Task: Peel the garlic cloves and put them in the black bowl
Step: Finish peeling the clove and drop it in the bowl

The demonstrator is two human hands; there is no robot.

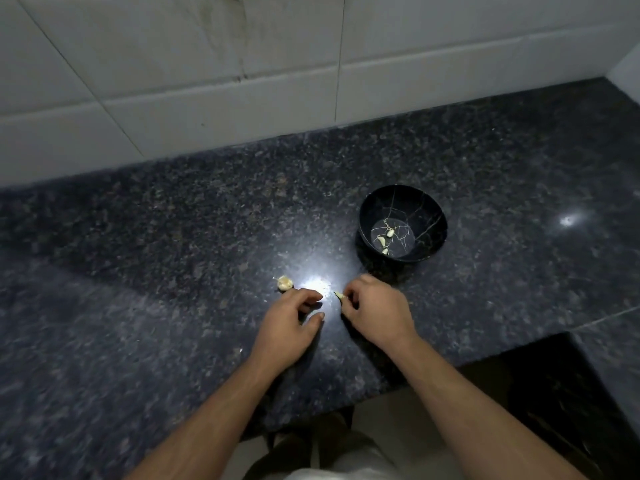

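Head view records three peeled cloves (385, 239) in the black bowl (429, 216), right hand (375, 311) pinching another clove (340, 295), left hand (289, 323) relaxed and empty, garlic remainder (284, 283) awaiting on worktop (173, 237).

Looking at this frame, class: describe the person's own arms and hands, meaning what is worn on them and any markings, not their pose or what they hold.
Both forearms are bare right up to the bottom edge of the picture, so no sleeves show. The left hand and the right hand wear no gloves, and no rings, watch, bracelet or markings are visible on either.
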